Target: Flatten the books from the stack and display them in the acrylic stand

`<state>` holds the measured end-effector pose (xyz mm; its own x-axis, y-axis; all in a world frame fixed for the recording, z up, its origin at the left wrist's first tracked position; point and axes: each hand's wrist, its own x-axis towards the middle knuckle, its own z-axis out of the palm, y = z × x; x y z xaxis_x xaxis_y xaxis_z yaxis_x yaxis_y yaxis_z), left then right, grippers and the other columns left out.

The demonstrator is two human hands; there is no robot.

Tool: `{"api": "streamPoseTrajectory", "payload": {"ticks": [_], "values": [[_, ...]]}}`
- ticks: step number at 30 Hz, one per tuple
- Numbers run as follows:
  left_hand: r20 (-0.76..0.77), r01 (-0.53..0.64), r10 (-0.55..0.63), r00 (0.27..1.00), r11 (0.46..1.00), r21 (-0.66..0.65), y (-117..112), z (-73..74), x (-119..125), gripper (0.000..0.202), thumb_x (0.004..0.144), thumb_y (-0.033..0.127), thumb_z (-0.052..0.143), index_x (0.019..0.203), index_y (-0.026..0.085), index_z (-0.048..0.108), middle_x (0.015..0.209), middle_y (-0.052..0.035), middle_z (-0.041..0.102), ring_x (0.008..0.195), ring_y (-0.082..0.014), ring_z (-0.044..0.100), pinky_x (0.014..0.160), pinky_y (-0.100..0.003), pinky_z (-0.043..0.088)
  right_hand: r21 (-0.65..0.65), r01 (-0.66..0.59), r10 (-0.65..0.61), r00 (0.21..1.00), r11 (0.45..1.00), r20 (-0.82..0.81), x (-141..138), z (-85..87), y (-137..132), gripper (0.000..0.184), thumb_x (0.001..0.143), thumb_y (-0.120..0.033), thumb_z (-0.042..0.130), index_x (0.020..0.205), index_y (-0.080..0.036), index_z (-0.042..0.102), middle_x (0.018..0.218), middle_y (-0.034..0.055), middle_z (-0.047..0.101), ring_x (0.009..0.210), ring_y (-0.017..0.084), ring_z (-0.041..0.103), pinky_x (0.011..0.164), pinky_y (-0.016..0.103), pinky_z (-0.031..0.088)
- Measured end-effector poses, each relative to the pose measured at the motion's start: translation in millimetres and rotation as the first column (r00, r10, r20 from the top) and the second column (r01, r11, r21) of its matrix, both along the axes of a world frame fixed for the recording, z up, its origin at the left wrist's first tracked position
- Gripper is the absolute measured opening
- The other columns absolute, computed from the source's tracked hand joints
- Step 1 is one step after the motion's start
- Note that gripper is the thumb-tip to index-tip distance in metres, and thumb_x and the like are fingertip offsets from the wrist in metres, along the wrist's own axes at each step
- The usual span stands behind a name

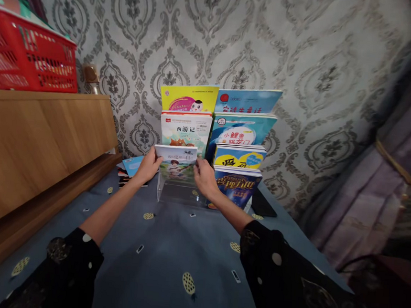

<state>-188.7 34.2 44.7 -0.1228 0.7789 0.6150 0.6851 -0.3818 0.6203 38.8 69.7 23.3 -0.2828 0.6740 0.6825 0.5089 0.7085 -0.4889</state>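
Observation:
A small book [176, 167] with a child on its cover is held upright between my two hands. My left hand [149, 164] grips its left edge, and my right hand [204, 175] grips its right edge. Below and around it stands a clear acrylic book stand [178, 194], whose lower front section shows no book. Directly behind the held book is a white book [186, 131], with a yellow book [190, 97] further back. In the right column are a blue book [248, 101], a teal book [245, 131], a yellow-and-blue book [240, 158] and a dark blue book [236, 188].
The stand rests on a blue patterned cloth [146, 259] against a wallpapered wall [316, 77]. Several flat books [132, 167] lie to its left. A dark flat object [264, 204] lies right. A wooden cabinet [45, 135] carries a red basket [30, 52]. A curtain [360, 196] hangs right.

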Motion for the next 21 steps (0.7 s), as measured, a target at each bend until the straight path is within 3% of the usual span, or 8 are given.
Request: {"api": "streamPoseTrajectory", "payload": {"ticks": [6, 14, 17, 21], "values": [[-0.038, -0.123, 0.124, 0.992, 0.992, 0.028, 4.0, 3.2, 0.5, 0.014, 0.088, 0.021, 0.051, 0.101, 0.017, 0.054, 0.097, -0.0095, 0.066, 0.092, -0.0241, 0.062, 0.086, -0.036, 0.045, -0.009, 0.045, -0.044, 0.999, 0.999, 0.025, -5.4, -12.6, 5.7, 0.056, 0.088, -0.018, 0.037, 0.142, -0.005, 0.038, 0.124, 0.0241, 0.051, 0.114, 0.034, 0.054, 0.103, 0.052, 0.043], [-0.051, -0.233, 0.232, 0.971, 0.972, -0.024, 20.5, -0.8, 0.0, 0.012, 0.088, 0.027, 0.050, 0.086, 0.018, 0.058, 0.083, -0.0071, 0.067, 0.082, -0.0235, 0.062, 0.078, -0.033, 0.044, 0.022, 0.060, -0.059, 0.998, 0.998, -0.037, -18.4, -22.3, 7.2, 0.065, 0.087, -0.014, 0.036, 0.150, -0.003, 0.022, 0.138, 0.0255, 0.038, 0.133, 0.034, 0.040, 0.113, 0.053, 0.033], [-0.055, -0.222, 0.219, 0.974, 0.974, -0.051, 23.6, -2.0, -0.5, 0.021, 0.089, 0.031, 0.048, 0.076, 0.019, 0.059, 0.076, -0.0061, 0.067, 0.080, -0.0233, 0.062, 0.074, -0.031, 0.044, 0.010, 0.068, -0.067, 0.997, 0.998, -0.024, -18.3, -22.1, 7.7, 0.064, 0.087, -0.014, 0.035, 0.149, -0.001, 0.024, 0.136, 0.0265, 0.039, 0.128, 0.034, 0.045, 0.111, 0.051, 0.036], [-0.044, -0.210, 0.207, 0.977, 0.975, -0.068, 25.6, -2.5, -1.9, 0.027, 0.091, 0.034, 0.045, 0.072, 0.020, 0.059, 0.071, -0.0061, 0.066, 0.080, -0.0235, 0.063, 0.071, -0.029, 0.043, -0.006, 0.083, -0.083, 0.996, 0.997, -0.011, -14.8, -19.2, 11.9, 0.063, 0.087, -0.015, 0.036, 0.149, -0.006, 0.029, 0.119, 0.0220, 0.051, 0.108, 0.033, 0.057, 0.103, 0.050, 0.044]]}}
